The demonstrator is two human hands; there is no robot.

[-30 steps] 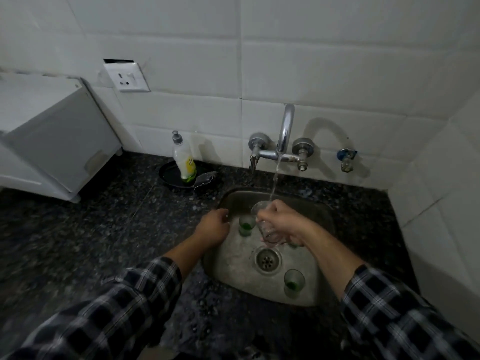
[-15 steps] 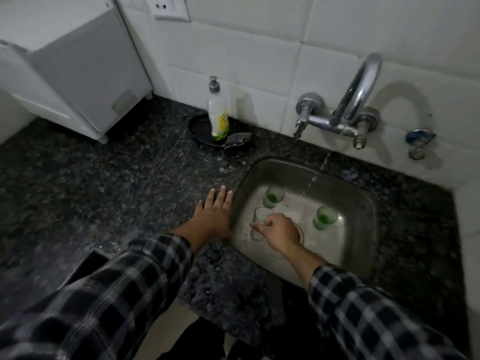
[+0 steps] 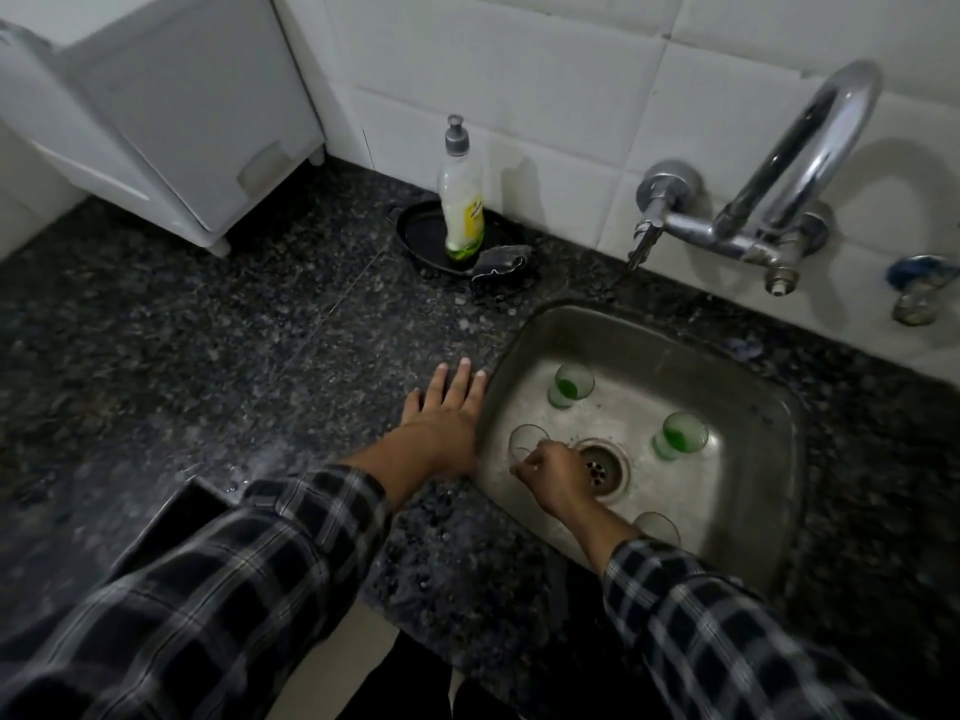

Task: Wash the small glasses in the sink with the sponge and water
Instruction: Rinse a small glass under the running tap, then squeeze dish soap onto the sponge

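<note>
Head view: sink (image 3: pixel 654 330) is set into the dark stone tabletop (image 3: pixel 208 356), with the tap (image 3: pixel 810 148) on the wall behind it showing no visible stream. The right hand (image 3: pixel 553 475) is down in the basin just left of the drain, fingers curled and pinching the near side of an upright clear glass (image 3: pixel 527 440). The left hand (image 3: pixel 448 405) lies flat on the tabletop, fingers straight and holding nothing, just beside the sink's left rim. Two upright glasses with green residue stand unwashed: the far green glass (image 3: pixel 571 386) towards the back left and the right green glass (image 3: pixel 681 436) beyond the drain. A further clear glass (image 3: pixel 658 527) is partly hidden by the right forearm. The sponge (image 3: pixel 501 265) lies on the tabletop near the wall, touching the black tray (image 3: pixel 421 236) that carries the soap bottle (image 3: pixel 460 200). Its long axis runs roughly parallel to the wall. Assessment: the sponge lies straight ahead of the free left hand and well apart from the occupied right, so the left is better placed to fetch it.
</note>
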